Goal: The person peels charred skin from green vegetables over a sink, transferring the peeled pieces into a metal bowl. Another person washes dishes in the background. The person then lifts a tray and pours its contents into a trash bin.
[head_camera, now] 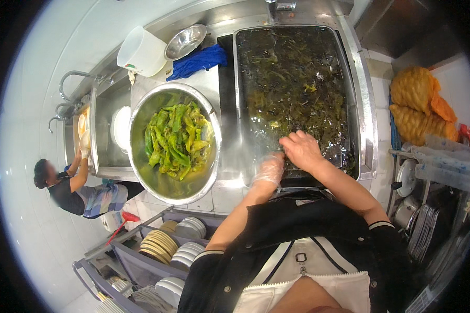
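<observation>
A large rectangular metal basin (238,78) lies in front of me, full of dark water with green and blackish plant scraps (297,86). Over its near side, my left hand (269,171) wears a thin clear plastic glove. My right hand (302,150) looks bare, its fingers curled close to the left fingertips. Whether anything is pinched between the two hands is hidden. To the left of the basin, a big round metal bowl (136,172) holds a heap of limp green peppers (172,137) in yellowish liquid.
Behind the bowl are a blue cloth (199,62), a small steel bowl (186,42) and a white bucket (143,51). A co-worker (68,191) stands at sinks (109,166) on the left. A dish cart (127,254) is near my left side; orange mesh sacks (419,105) sit right.
</observation>
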`<move>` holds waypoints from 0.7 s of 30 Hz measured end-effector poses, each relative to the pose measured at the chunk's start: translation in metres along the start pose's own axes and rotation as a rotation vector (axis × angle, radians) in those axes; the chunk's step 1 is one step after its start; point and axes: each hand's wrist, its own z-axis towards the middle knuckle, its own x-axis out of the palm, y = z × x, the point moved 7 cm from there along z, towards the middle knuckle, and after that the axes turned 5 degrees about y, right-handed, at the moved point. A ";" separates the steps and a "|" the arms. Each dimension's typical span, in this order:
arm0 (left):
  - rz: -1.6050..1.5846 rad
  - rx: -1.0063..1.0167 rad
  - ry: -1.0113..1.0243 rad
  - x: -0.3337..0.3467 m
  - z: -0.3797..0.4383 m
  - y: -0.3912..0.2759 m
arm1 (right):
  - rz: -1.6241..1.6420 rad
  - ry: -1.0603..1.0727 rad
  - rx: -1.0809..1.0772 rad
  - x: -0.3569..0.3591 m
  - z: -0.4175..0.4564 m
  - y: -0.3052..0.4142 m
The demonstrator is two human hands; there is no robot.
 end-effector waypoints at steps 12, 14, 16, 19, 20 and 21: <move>-0.199 -0.055 -0.174 0.070 -0.008 0.058 | -0.055 -0.281 0.027 -0.080 0.032 -0.038; -0.188 -0.039 -0.140 0.069 -0.006 0.055 | -0.115 -0.109 -0.124 -0.047 0.009 -0.012; -0.173 -0.008 -0.083 0.056 -0.002 0.042 | -0.194 0.037 -0.130 0.010 -0.012 -0.017; -0.189 -0.007 -0.084 0.055 -0.006 0.053 | -0.304 0.089 -0.001 0.003 -0.006 -0.015; -0.200 -0.019 -0.060 0.050 -0.007 0.053 | -0.187 -0.013 0.084 -0.020 -0.001 -0.026; -0.209 -0.028 -0.033 0.042 -0.008 0.052 | -0.069 -0.117 0.172 -0.043 0.000 -0.036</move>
